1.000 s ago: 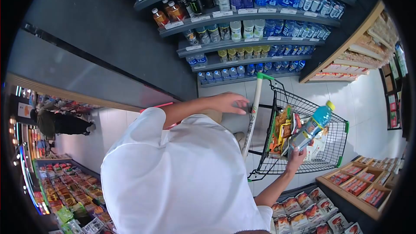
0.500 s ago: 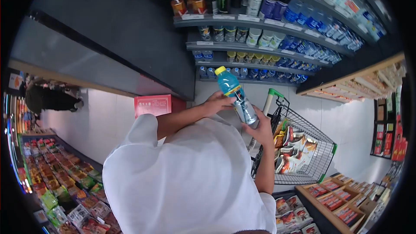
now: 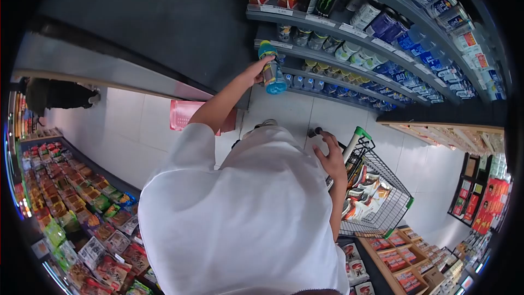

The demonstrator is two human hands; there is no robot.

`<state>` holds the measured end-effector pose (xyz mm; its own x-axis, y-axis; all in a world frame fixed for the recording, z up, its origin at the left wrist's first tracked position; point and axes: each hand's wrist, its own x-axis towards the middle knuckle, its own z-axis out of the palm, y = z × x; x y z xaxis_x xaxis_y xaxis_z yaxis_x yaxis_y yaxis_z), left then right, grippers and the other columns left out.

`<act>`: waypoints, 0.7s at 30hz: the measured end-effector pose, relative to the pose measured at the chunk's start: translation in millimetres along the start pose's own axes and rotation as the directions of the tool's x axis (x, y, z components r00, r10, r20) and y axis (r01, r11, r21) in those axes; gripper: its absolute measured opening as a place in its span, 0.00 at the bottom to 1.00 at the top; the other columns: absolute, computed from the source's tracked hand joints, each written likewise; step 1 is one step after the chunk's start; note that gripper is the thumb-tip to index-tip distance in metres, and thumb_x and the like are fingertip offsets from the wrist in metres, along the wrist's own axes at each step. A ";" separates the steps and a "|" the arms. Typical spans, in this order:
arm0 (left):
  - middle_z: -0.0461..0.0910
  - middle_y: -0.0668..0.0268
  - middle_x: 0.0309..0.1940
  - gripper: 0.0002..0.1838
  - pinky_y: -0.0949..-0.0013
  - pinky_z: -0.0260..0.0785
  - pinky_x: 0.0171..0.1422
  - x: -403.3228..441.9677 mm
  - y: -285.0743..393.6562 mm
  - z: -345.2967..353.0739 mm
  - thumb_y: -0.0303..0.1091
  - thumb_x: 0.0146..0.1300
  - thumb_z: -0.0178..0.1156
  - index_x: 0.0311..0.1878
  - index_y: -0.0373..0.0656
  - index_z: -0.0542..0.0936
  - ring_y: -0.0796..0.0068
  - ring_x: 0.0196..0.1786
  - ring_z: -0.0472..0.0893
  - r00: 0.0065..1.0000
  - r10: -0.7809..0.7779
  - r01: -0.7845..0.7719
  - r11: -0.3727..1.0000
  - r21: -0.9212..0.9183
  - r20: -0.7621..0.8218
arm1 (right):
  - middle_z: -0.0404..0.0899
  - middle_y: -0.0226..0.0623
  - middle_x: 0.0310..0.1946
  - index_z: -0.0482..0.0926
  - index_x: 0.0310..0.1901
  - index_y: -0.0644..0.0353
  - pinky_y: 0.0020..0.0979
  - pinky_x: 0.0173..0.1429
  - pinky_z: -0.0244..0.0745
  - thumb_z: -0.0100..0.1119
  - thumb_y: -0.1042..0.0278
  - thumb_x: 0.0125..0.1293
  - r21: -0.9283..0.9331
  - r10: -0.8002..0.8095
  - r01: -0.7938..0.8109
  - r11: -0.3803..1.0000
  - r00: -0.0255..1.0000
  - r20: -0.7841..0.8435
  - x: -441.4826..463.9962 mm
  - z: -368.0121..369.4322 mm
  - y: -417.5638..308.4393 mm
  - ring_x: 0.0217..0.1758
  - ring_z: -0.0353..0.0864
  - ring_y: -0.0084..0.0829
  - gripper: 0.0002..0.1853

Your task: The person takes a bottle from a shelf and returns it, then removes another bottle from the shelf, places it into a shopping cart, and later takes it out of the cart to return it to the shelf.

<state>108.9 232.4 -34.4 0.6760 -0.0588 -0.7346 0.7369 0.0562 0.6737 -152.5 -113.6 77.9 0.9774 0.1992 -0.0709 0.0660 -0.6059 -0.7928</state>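
My left hand [image 3: 261, 71] is wrapped round a blue bottle [image 3: 274, 80] with a yellow and teal top, held up in front of the left end of the drinks shelves [image 3: 305, 21]. The bottle stands nearly upright in the view, its neck toward the shelf. My right hand [image 3: 329, 155] holds nothing, its fingers apart, just left of the shopping cart's handle [image 3: 353, 143]. Several snack packets [image 3: 367, 191] lie in the wire cart [image 3: 390, 207].
A red box [image 3: 188, 113] stands on the floor by the dark wall panel. Packaged snacks [image 3: 82, 213] fill a low display at the left. Wooden bins [image 3: 394, 259] are at the lower right. A person [image 3: 65, 94] in dark clothes is far left.
The bottle passed from my right hand to both hands, then to my left hand alone, and moved up toward the shelves. My right hand let go. The view turned and the shelves appear closer.
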 end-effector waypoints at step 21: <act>0.85 0.56 0.60 0.41 0.56 0.75 0.68 135.2 119.2 -0.6 0.64 0.50 0.74 0.63 0.48 0.83 0.53 0.65 0.82 0.706 0.467 -0.183 0.847 0.499 -0.533 | 0.79 0.53 0.62 0.75 0.67 0.61 0.43 0.61 0.78 0.64 0.65 0.73 0.172 0.370 -0.363 0.916 0.929 -0.015 -19.4 36.5 -0.7 0.61 0.82 0.52 0.24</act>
<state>288.1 231.7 -53.5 0.8200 0.5162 -0.2474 0.5015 -0.4394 0.7453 -178.9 -89.0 57.7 0.9352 -0.0510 -0.3504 -0.3285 -0.4947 -0.8046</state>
